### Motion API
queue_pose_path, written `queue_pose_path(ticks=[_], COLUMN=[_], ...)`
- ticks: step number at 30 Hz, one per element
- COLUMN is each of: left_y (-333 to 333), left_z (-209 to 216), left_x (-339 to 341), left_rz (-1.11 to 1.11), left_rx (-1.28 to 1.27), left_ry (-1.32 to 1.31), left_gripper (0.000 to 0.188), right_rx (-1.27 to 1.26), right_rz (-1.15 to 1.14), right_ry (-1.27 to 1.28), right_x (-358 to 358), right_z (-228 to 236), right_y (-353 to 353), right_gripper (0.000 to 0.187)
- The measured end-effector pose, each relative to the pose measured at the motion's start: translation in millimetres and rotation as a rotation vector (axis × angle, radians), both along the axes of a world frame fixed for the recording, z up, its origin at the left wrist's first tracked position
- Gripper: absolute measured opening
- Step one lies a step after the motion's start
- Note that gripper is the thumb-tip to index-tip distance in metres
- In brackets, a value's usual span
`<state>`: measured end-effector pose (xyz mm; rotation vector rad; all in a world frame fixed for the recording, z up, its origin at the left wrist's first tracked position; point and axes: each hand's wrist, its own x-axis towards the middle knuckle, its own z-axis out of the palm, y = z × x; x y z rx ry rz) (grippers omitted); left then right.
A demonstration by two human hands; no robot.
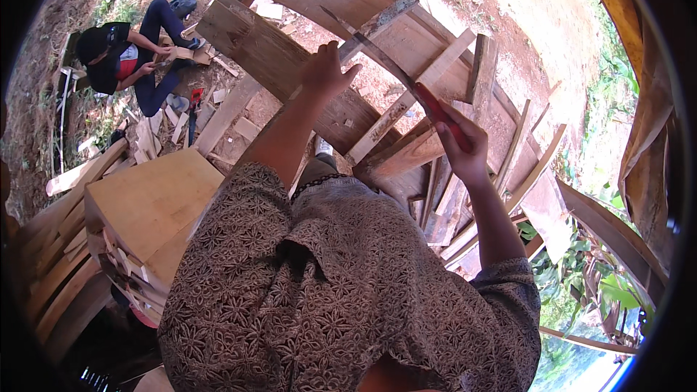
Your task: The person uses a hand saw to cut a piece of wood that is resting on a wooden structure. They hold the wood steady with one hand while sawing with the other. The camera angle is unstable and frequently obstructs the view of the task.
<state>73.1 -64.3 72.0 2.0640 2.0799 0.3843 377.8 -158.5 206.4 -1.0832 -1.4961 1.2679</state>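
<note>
My right hand (465, 141) is wrapped round the red handle of a hand saw (388, 64), whose long, dark blade shows nearly edge-on. The blade slants up to the left and crosses a narrow wooden strip (392, 14); whether its edge touches the wood I cannot tell. At the near end of that strip is my left hand (327, 72), fingers curled against the wood and thumb apart. Beneath both hands, wide planks (283, 58) and a lighter batten (414, 94) lie crossed.
At left, a seated person (116, 58) in a dark cap handles a small wood piece (178, 52). Nearer me stands a wooden box-like block (156, 199) beside stacked boards (62, 254). A red-and-black tool (194, 112) lies among offcuts. Slats (519, 145) lean at right.
</note>
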Motion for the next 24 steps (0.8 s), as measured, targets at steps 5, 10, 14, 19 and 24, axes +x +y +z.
queue_pose_path(ticks=[5,10,14,19,24], left_y=[26,38,40,44,34], left_z=[-21,-6,-7,0,-9], left_x=[-2,-13,-26,-19,-14], left_rz=[0.11,0.074,0.081,0.098,0.093], left_rx=[-0.112,-0.149,-0.163,-0.267,-0.211], left_ry=[0.004,0.011,0.004,0.037,0.045], left_gripper=[0.057,0.063,0.074,0.075,0.073], right_rx=[-0.018,-0.032,-0.148,-0.039,-0.121], right_rz=[0.052,0.005,0.067,0.119,0.148], right_ry=[-0.041,-0.194,-0.295,-0.271,-0.364], right_x=[-1,-4,-5,-5,-8], right_z=[-2,-11,-4,15,49], right_y=[7,16,24,28,21], right_gripper=[0.038,0.038,0.039,0.043,0.043])
